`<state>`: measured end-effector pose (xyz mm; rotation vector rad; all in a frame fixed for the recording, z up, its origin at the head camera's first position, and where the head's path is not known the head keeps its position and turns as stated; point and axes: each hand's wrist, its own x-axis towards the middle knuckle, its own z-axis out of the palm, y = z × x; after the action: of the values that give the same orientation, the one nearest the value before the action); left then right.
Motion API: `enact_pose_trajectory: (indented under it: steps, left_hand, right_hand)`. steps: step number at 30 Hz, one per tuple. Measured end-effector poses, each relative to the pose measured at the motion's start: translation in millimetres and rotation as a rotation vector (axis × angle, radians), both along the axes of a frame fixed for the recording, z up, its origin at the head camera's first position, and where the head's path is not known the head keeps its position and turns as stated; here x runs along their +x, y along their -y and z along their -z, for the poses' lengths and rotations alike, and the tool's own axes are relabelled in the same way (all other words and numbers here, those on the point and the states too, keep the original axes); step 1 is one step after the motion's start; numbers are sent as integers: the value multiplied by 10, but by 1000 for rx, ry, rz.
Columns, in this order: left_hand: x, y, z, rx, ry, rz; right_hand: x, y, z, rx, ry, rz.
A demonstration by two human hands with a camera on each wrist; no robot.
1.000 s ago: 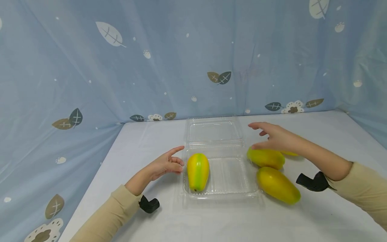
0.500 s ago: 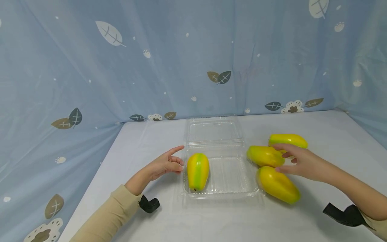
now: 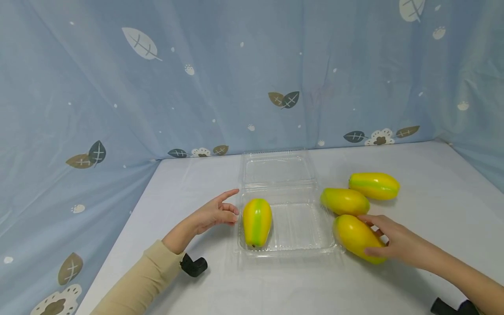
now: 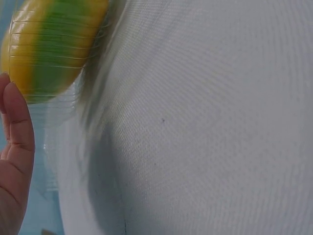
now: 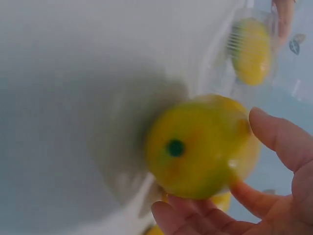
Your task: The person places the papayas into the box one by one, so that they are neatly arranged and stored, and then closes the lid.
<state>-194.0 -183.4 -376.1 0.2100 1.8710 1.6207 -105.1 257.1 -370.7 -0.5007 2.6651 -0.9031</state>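
Observation:
My right hand (image 3: 397,241) spans the nearest yellow-green papaya (image 3: 353,236), which lies at the container's right edge. In the right wrist view, the thumb (image 5: 281,139) is on one side of this papaya (image 5: 195,152) and the other fingers curl along the opposite side. My left hand (image 3: 214,214) rests at the left wall of a clear plastic clamshell container (image 3: 303,227), fingers loosely bent and holding nothing. Inside the container, on its left, lies a papaya (image 3: 257,223) with a green stripe. In the left wrist view this papaya (image 4: 58,49) shows through the ribbed wall.
Two more papayas lie to the right: one papaya (image 3: 344,201) beside the container and another papaya (image 3: 374,185) behind it. The container's lid (image 3: 278,169) lies folded back, away from me. A white cloth (image 3: 275,288) covers the table, and a blue leaf-patterned curtain (image 3: 220,78) hangs behind.
My right hand has come back from over the farther papayas, down and toward me, and now has its fingers around the nearest one. The left hand has stayed in place.

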Motion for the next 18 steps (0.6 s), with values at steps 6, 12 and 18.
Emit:
enact_pose_trajectory:
  steps: [6,12,18]
  left_hand:
    - [-5,0,-2,-4,2,1]
    - [-3,5,-11,-4,4,3]
    - [-6,11,2,6,0,12]
  right_hand:
    - [51,-6,99,-30,1,-5]
    - [78,-10,160,-55,2,5]
    - [81,-34,177,-69,70,52]
